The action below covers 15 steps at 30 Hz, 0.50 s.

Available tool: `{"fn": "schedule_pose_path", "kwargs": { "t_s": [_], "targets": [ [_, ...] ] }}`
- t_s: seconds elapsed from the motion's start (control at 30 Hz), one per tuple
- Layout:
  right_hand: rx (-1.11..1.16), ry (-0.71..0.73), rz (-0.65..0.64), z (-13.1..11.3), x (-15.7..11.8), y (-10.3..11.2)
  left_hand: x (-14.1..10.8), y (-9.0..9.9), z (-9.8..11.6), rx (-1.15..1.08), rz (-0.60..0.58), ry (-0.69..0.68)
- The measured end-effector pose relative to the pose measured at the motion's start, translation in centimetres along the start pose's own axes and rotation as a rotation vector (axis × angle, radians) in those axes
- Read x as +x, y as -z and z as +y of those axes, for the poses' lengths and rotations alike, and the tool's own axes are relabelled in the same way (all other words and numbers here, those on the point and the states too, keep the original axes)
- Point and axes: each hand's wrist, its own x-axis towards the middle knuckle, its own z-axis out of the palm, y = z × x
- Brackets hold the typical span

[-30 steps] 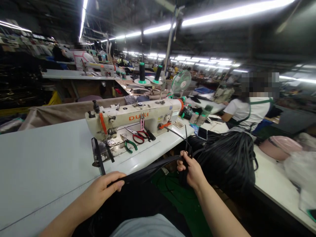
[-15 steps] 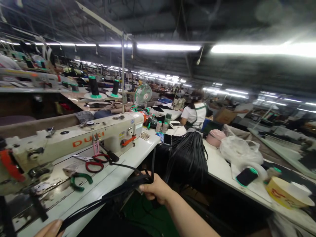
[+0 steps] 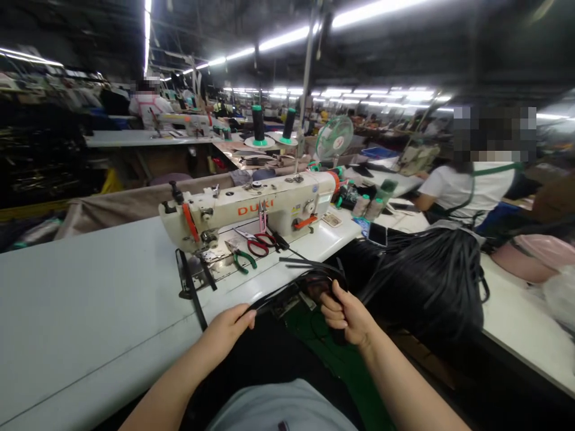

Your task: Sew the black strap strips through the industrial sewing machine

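Black straps stretch between my two hands in front of the sewing machine. My left hand pinches them near the table edge. Closed around the other end is my right hand, with loose strap ends looping over it. Another black strap hangs from the machine's needle end across the table edge. On the machine bed lie red-handled scissors and green-handled pliers. To the right, a large bundle of black straps drapes off the side table.
A phone and thread spools sit behind the strap bundle. A pink roll is at far right. A fan stands beyond the machine. A co-worker in a white shirt sits at right.
The view has turned left, so the machine and strap bundle appear farther right. My left hand, earlier cut off at the bottom edge, now shows fully. Both hands still hold the straps.
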Motion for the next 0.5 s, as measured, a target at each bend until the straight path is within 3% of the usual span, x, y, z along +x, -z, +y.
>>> {"fn": "schedule_pose_path", "kwargs": {
  "t_s": [0.13, 0.27, 0.5],
  "targets": [
    [0.022, -0.007, 0.054, 0.1, 0.7, 0.1, -0.4, 0.4, -0.5, 0.283, -0.055, -0.068],
    [0.044, 0.07, 0.166, 0.1, 1.1, 0.6, -1.9, 0.9, -0.3, 0.248, -0.225, -0.117],
    [0.013, 0.181, 0.302, 0.2, 1.0, 0.6, -2.7, 2.1, -0.8, 0.202, -0.303, -0.082]
  ]
}}
